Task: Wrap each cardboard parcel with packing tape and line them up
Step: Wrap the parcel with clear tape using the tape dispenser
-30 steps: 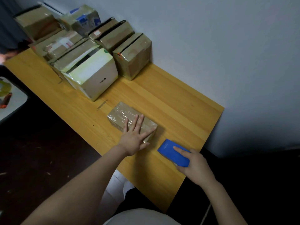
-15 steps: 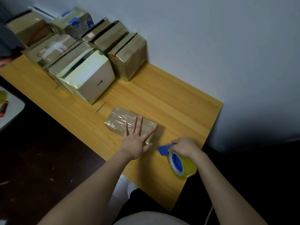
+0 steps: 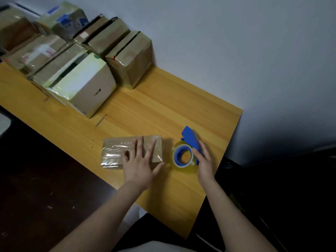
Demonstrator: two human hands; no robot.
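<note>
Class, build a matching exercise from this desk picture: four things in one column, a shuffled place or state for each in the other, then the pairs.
1 left hand
2 right hand
3 tape dispenser
4 white box

A among the taped parcels, far left
B lies flat on the small parcel
C sits right of the small parcel
D grips the tape dispenser

Pairs: 1-B, 2-D, 3-C, 4-A

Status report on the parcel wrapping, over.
Left hand flat on the small parcel. Right hand grips the tape dispenser beside it. Nothing blocks the parcel; wrapped parcels stand further back.
</note>
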